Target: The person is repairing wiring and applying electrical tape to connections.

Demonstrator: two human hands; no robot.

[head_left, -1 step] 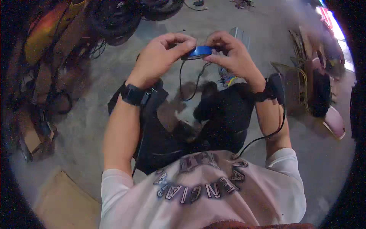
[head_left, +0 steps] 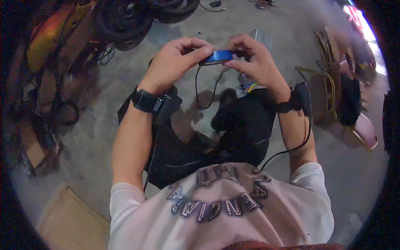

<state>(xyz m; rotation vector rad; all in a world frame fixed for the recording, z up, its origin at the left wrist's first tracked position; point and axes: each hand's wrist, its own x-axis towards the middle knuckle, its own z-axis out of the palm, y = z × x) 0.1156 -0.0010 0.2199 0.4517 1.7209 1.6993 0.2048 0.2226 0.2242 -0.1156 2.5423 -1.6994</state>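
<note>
Blue roll, long axis ~L-R, side-on, in grip of L fingers & R fingers

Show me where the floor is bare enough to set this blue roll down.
Bare floor shows between the left forearm and the dark clutter at far left, and right of the right forearm, below the pink panel. It's crowded below the blue roll, with legs, black cable and coloured wires.

The grey floor carries dark tyre-like rings at its far left; a flat tan sheet lies near left. A silvery piece lies farther off, right of centre.
</note>
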